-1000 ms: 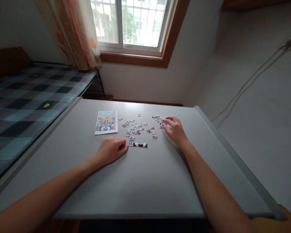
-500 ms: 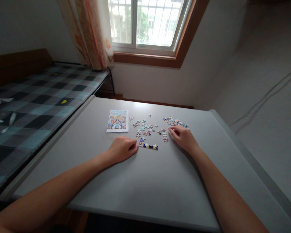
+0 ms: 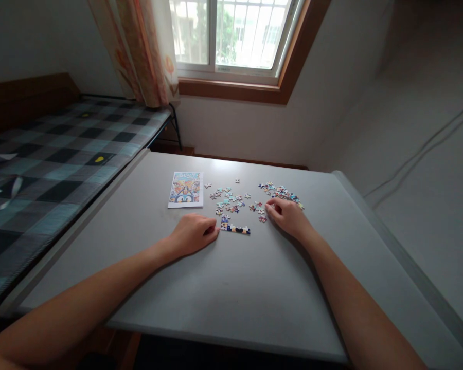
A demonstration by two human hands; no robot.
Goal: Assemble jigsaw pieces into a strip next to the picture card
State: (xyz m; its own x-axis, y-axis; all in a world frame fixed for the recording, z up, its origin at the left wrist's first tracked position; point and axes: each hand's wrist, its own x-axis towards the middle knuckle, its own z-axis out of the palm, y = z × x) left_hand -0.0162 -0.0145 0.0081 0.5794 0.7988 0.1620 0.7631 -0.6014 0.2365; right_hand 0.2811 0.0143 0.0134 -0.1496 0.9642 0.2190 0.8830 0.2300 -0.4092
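Note:
On the grey table (image 3: 224, 288) lies a short joined strip of puzzle pieces (image 3: 235, 228). My left hand (image 3: 195, 234) rests beside its left end, fingers curled, fingertips touching the strip. My right hand (image 3: 289, 216) lies to the right with fingers curled, pinching at a small loose piece (image 3: 269, 206). Several loose pieces (image 3: 227, 199) are scattered behind the strip, and another heap of pieces (image 3: 281, 192) sits just beyond my right hand. A printed picture card (image 3: 185, 189) lies flat at the left of the pieces.
A bed with a checked cover (image 3: 50, 169) runs along the table's left edge. A window (image 3: 231, 36) with a curtain (image 3: 139, 51) is behind the table. The wall (image 3: 409, 128) stands close on the right.
My right hand has drawn back from the far heap toward the strip, with its fingers curling in. My left hand has stayed beside the strip. The view has shifted a little.

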